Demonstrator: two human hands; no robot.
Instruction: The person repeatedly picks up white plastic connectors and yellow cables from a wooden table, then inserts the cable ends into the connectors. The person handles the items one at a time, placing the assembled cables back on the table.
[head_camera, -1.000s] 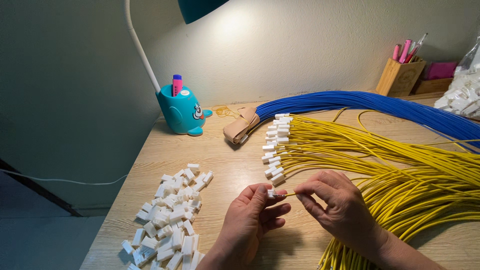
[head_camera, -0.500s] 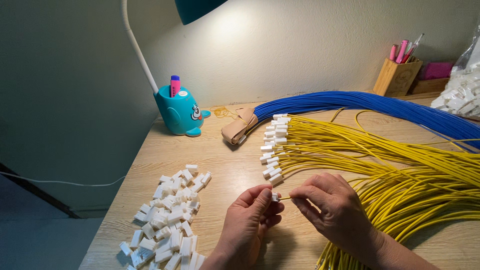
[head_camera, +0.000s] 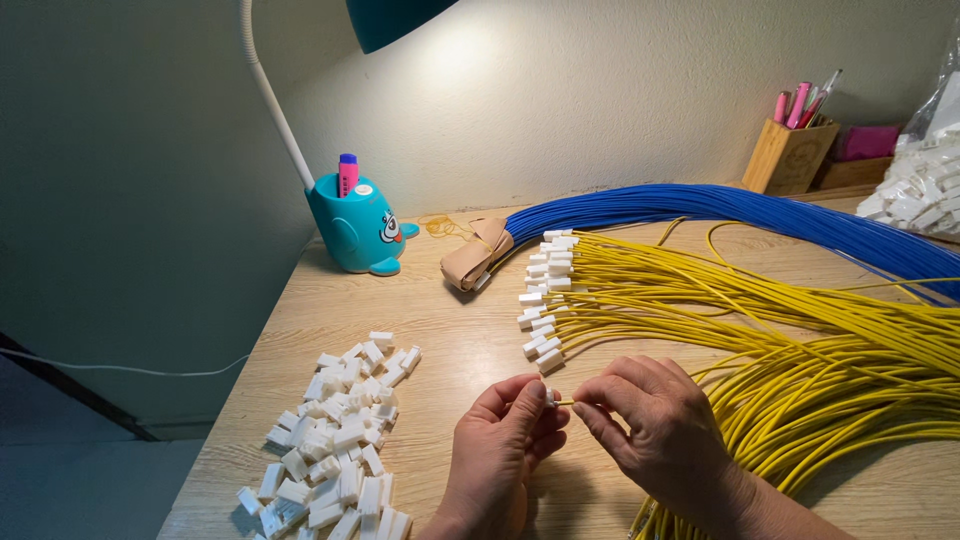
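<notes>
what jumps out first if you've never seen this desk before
The fan of yellow wires tipped with white connectors across the right of the desk, with a blue wire bundle behind. In front, the left hand and right hand pinch one wire end together; loose white connectors are piled at left.

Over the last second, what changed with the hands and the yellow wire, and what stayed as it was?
The hands slid slightly down and to the right and drew together. The left hand holds a small white connector; the right hand pinches the yellow wire, whose tip now meets the connector rather than standing apart. Nothing was let go. The pile of loose connectors, the yellow wires and the blue bundle lie as before.
</notes>
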